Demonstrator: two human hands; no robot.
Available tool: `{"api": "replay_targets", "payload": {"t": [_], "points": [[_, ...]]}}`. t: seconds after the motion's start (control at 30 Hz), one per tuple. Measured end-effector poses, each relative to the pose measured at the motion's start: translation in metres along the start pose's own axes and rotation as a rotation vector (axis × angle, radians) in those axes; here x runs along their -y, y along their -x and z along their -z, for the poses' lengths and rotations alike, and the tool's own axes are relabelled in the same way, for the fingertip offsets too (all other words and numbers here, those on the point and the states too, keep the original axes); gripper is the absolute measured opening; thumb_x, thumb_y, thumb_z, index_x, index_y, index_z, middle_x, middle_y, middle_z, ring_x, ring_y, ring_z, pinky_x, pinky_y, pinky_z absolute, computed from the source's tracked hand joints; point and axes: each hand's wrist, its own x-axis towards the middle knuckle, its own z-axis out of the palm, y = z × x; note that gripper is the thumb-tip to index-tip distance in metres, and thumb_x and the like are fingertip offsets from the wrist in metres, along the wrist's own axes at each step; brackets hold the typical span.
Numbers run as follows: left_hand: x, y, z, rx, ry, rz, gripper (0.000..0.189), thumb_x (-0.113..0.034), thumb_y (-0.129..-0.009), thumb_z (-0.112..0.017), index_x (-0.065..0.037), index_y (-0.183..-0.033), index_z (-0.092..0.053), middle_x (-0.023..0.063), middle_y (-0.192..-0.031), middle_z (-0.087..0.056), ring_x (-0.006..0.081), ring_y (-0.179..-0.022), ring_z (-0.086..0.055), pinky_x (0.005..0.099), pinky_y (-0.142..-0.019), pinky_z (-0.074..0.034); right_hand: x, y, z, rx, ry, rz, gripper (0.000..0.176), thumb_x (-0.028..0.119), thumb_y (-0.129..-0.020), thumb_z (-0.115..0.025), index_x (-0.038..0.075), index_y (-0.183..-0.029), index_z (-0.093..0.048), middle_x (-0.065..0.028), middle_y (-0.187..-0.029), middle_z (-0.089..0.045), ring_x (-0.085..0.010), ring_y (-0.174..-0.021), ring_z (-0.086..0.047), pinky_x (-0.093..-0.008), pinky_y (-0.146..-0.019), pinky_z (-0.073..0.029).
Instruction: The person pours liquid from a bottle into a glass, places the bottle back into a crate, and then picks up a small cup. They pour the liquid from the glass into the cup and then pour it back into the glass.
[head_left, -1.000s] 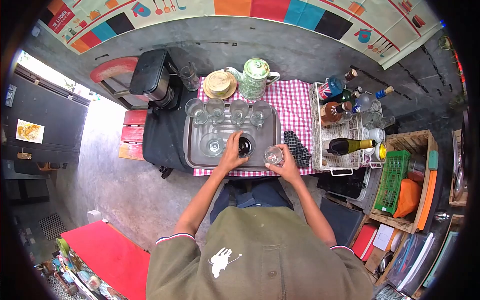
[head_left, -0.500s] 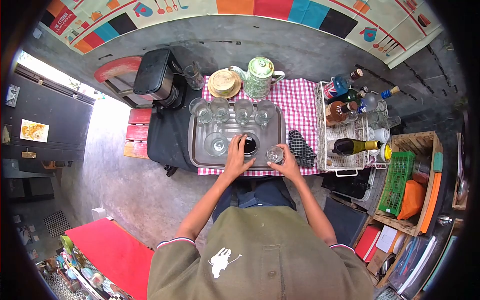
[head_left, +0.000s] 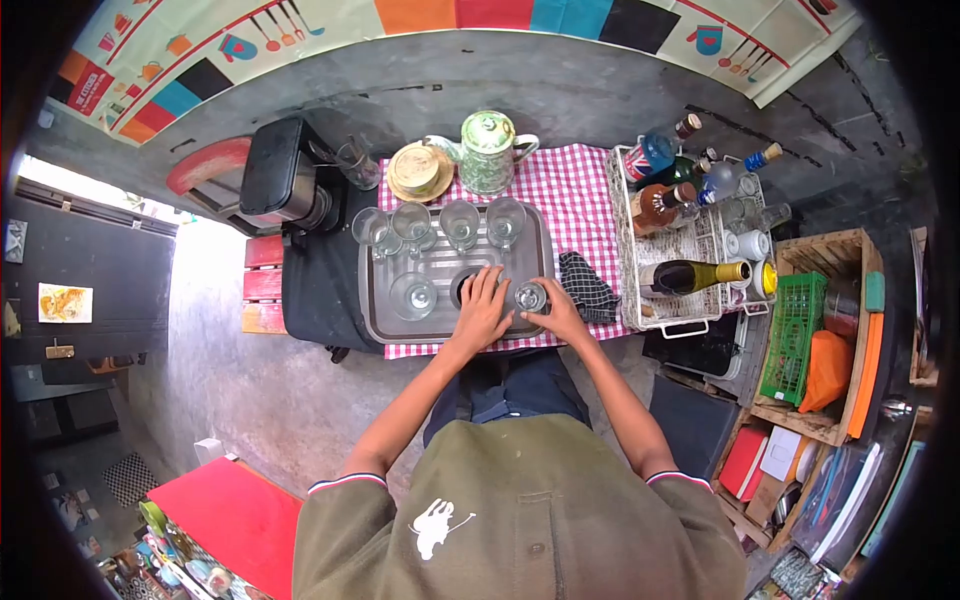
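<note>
My left hand [head_left: 482, 312] reaches over a glass of dark liquid [head_left: 461, 290], its fingers stretched across the top and hiding most of it. Between the fingers and thumb of my right hand [head_left: 557, 314] is a small clear glass [head_left: 530, 297], held at the front right of a brown serving tray [head_left: 380, 318]. To the left of my left hand, a clear glass [head_left: 413, 296] stands on the tray. Several clear glass mugs [head_left: 460, 226] line the tray's back edge.
Behind the tray are a green patterned teapot [head_left: 489, 155] and a lidded pot on a saucer [head_left: 419, 172]. A black coffee maker [head_left: 282, 175] stands left. A dark checked cloth [head_left: 588, 288] and a white wire rack [head_left: 652, 316] with bottles are right.
My left hand has shifted right across the dark-filled glass and now covers more of it. My right hand keeps the small glass. The whole view has shifted slightly.
</note>
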Motion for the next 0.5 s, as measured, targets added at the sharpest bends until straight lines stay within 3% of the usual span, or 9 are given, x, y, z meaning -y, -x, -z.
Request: {"api": "replay_targets", "payload": {"t": [0.27, 0.5], "points": [[0.000, -0.029, -0.017, 0.160, -0.208, -0.057, 0.062, -0.027, -0.071, -0.082, -0.005, -0.125, -0.058, 0.0167, -0.155, -0.032, 0.0375, -0.150, -0.018, 0.0601, -0.119, -0.016, -0.014, -0.008, -0.004, -0.046, 0.129, 0.058, 0.070, 0.020, -0.072, -0.084, 0.003, -0.132, -0.052, -0.0164, -0.124, -0.059, -0.0349, -0.118, -0.057, -0.0429, -0.102, -0.045], [0.002, -0.038, -0.029, 0.158, -0.293, -0.099, 0.036, -0.020, -0.077, -0.072, -0.003, -0.109, -0.067, 0.0178, -0.154, -0.037, 0.0372, -0.151, -0.018, 0.0627, -0.120, -0.015, -0.031, -0.008, -0.015, -0.065, 0.167, 0.068, 0.073, 0.013, -0.069, -0.083, 0.004, -0.134, -0.050, -0.0192, -0.125, -0.060, -0.0390, -0.119, -0.056, -0.0451, -0.102, -0.045]]}}
